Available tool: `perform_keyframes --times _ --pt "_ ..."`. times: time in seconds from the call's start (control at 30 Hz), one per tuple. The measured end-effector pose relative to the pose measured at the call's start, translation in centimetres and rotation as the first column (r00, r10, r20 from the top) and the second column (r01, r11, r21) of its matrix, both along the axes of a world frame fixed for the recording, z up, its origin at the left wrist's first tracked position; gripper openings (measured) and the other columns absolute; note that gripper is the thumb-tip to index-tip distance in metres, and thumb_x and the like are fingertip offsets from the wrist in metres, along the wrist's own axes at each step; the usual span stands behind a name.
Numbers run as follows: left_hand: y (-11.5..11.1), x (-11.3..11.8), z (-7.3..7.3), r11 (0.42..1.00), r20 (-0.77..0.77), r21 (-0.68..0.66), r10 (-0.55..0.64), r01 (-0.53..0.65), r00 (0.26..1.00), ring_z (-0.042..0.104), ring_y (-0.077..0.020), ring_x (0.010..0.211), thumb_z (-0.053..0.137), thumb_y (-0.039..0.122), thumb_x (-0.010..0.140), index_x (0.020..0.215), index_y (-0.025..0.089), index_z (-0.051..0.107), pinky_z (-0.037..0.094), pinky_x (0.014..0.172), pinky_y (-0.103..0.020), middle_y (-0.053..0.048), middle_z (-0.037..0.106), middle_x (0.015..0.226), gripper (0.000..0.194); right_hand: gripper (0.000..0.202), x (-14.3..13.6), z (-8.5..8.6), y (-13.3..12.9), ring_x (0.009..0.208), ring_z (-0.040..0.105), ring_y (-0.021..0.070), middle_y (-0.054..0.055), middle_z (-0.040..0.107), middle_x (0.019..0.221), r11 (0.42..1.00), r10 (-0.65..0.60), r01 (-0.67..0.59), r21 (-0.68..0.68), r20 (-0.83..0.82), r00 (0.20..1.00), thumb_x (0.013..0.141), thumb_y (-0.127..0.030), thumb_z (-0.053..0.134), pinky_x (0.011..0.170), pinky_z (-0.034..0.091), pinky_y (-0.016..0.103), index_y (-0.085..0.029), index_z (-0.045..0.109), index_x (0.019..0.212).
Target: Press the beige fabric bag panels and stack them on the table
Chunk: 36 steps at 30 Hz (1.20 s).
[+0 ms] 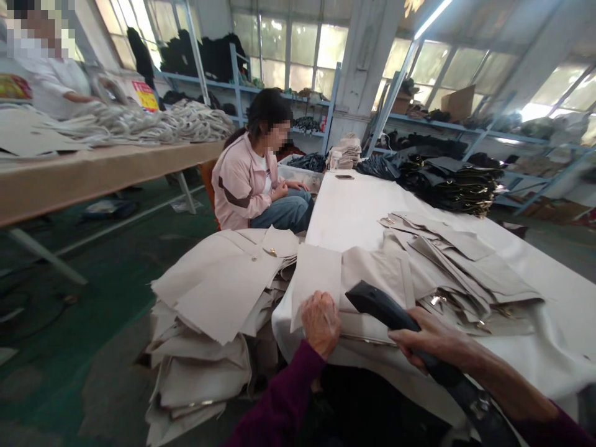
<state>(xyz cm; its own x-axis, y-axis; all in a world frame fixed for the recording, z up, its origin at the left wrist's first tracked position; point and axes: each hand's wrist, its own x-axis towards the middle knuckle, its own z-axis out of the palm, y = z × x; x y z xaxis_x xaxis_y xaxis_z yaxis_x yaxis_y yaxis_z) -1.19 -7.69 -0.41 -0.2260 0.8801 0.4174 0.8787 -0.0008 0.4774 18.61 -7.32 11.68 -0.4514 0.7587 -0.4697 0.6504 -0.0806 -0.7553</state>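
My left hand (321,323) is closed, its fingers curled on the near end of a beige material panel (318,270) on the white table (347,202). My right hand (433,338) wraps round the handle of a black hose nozzle (384,305). The nozzle's tip points left, over a flat beige bag piece (375,273) that adjoins the panel. A metallic zipper line (367,339) runs along the near edge of that piece. What lies beneath my left fingers is hidden.
Left of the table stands a tall stack of beige pieces (205,366). More beige pieces with metal fittings (460,267) lie to the right. Black pieces (447,180) are piled farther back. A seated person (244,177) is beyond the stack; another person (56,87) works at a long table (93,177).
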Motion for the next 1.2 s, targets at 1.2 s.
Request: perform_keyframes --times 1.2 --pt "-3.5 -3.6 -2.7 0.905 0.41 0.408 -0.061 -0.123 0.91 0.059 -0.0158 0.09 0.039 0.007 0.089 0.079 0.021 0.046 0.049 0.08 -0.026 -0.006 0.058 0.091 0.019 0.024 -6.0 3.2 4.3 0.045 0.048 0.0108 -0.002 0.052 0.052 0.944 0.277 -0.252 -0.214 0.097 0.956 0.077 -0.038 0.059 0.045 0.04 0.022 -0.017 0.058 0.065"
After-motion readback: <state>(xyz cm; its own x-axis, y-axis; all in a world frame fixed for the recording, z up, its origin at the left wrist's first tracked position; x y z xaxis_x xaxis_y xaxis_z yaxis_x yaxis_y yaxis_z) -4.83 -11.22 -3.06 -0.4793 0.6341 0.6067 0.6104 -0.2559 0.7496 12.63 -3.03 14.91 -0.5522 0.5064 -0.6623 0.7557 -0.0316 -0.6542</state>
